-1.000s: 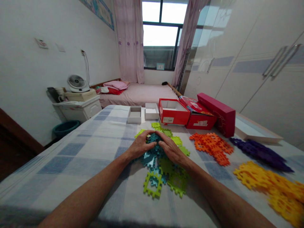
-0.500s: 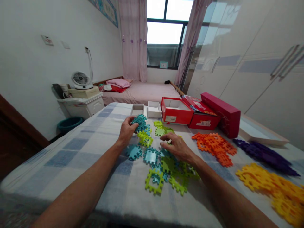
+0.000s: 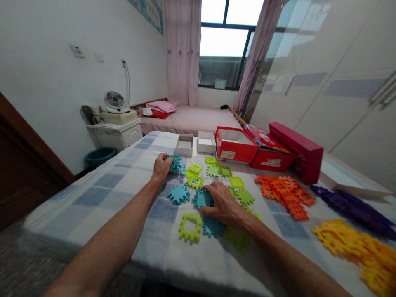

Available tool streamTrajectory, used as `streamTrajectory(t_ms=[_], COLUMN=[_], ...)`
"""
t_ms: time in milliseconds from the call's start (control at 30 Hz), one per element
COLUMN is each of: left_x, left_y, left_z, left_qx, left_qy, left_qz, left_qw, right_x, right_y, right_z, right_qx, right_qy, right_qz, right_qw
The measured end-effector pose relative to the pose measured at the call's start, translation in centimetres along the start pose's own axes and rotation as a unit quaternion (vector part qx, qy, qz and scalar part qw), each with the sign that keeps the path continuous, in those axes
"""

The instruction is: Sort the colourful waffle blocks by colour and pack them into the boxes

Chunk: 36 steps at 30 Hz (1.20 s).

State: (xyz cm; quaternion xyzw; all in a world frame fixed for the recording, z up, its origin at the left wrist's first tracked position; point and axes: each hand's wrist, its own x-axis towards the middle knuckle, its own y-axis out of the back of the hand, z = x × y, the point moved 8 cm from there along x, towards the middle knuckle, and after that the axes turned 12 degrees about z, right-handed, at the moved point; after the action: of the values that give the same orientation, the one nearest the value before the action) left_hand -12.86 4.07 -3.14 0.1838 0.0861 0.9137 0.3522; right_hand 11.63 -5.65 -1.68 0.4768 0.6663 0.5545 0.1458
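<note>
My left hand (image 3: 162, 167) is closed round a small stack of teal interlocking tiles (image 3: 176, 164) with notched edges, resting low over the cloth. My right hand (image 3: 224, 202) spans a teal square tile (image 3: 201, 199), its fingers at the far edge and its thumb at the near edge. Left of that tile lies another teal tile (image 3: 178, 194). Nearer to me are a lime square frame (image 3: 182, 233) and a teal tile (image 3: 213, 227). Several lime and green tiles (image 3: 245, 198) lie about my right hand, some hidden under the wrist.
Orange tiles (image 3: 284, 194), purple tiles (image 3: 349, 208) and yellow tiles (image 3: 349, 239) lie in piles on the right. Along the back stand a grey box (image 3: 185, 150), a white box (image 3: 206, 147), a red box (image 3: 236, 150) and a dark pink box (image 3: 297, 150). A checked cloth (image 3: 105, 206) covers the table.
My left hand has lowered the teal stack toward the cloth. My right hand has come nearer, onto the teal square tile. The lime frame has shifted left, and the green tiles lie more spread out.
</note>
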Motion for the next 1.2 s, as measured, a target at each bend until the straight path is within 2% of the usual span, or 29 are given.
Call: streamTrajectory(t_ms=[200,333,400,500,567,633,767,933,1000,1100,1200], left_x=[-0.1,-0.4,-0.4,-0.3,-0.4,-0.5,-0.7,-0.9,-1.1,-1.5,-1.7], left_y=[0.4,0.3,0.2,0.1,-0.1,-0.2,-0.3,-0.9,-1.1,-1.4,-1.4], left_z=[0.4,0.6,0.7,0.7,0.6,0.8,1.4,1.6,1.6,1.6,1.5], left_qx=[0.117,0.151,0.157,0.155,0.147,0.137,0.094,0.079,0.104,0.155,0.182], left_qy=[-0.06,-0.085,-0.1,-0.106,-0.1,-0.098,-0.11,-0.121,-0.135,-0.155,-0.159], left_qz=[0.018,0.005,0.006,0.01,0.003,-0.006,-0.028,-0.065,-0.065,-0.061,-0.059], left_qw=[0.991,0.985,0.983,0.982,0.984,0.986,0.989,0.987,0.983,0.974,0.969], right_x=[0.0,0.1,0.7,2.3,4.2,6.5,10.7,12.8,12.6,12.1,11.6], right_y=[0.8,1.6,2.3,2.8,2.6,2.0,-0.7,-3.2,-2.9,-1.7,-1.8], right_z=[0.0,-0.1,0.7,2.1,2.1,1.3,-0.2,-1.8,-1.4,0.8,2.6], right_qx=[0.07,0.131,0.152,0.214,0.256,0.267,0.213,0.147,0.112,0.055,0.01], right_qy=[-0.025,-0.02,-0.061,-0.159,-0.18,-0.166,-0.141,-0.067,-0.04,-0.04,-0.023], right_qz=[0.038,0.082,0.109,0.116,0.107,0.104,0.111,0.11,0.124,0.143,0.084], right_qw=[0.997,0.988,0.98,0.957,0.944,0.944,0.96,0.981,0.985,0.987,0.996])
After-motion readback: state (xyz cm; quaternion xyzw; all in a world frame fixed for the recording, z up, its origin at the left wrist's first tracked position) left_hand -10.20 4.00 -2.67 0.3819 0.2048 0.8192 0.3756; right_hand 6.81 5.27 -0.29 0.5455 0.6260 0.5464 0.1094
